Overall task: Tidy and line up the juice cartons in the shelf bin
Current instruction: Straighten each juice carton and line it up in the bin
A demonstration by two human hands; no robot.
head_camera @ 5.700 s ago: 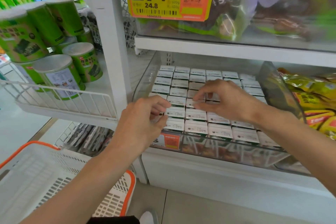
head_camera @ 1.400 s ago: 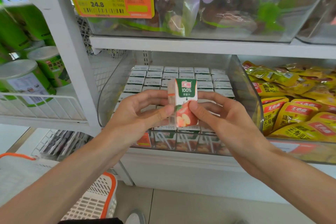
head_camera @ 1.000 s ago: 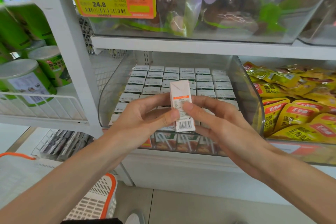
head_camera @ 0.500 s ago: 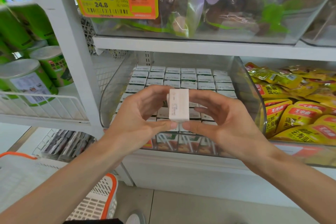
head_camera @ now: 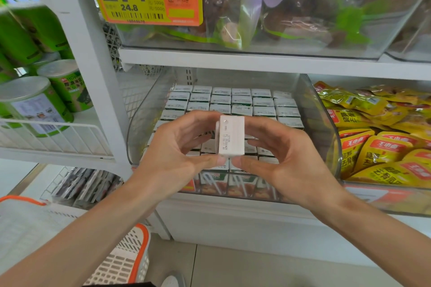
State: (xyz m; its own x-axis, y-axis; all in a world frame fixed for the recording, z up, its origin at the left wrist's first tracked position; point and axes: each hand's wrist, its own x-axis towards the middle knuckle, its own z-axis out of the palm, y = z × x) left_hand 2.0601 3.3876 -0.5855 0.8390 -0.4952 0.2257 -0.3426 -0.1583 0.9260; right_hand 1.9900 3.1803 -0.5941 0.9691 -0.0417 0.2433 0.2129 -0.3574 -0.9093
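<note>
Now left hand (head_camera: 177, 154) and right hand (head_camera: 282, 161) pinch lifted carton (head_camera: 232, 135) by ends, clear of packed rows (head_camera: 242, 101), between bin (head_camera: 327, 140) walls.

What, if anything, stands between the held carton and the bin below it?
Nothing visible does. The left hand and right hand hold the carton over the open-topped bin, near its front; any free slot is hidden behind them.
</note>
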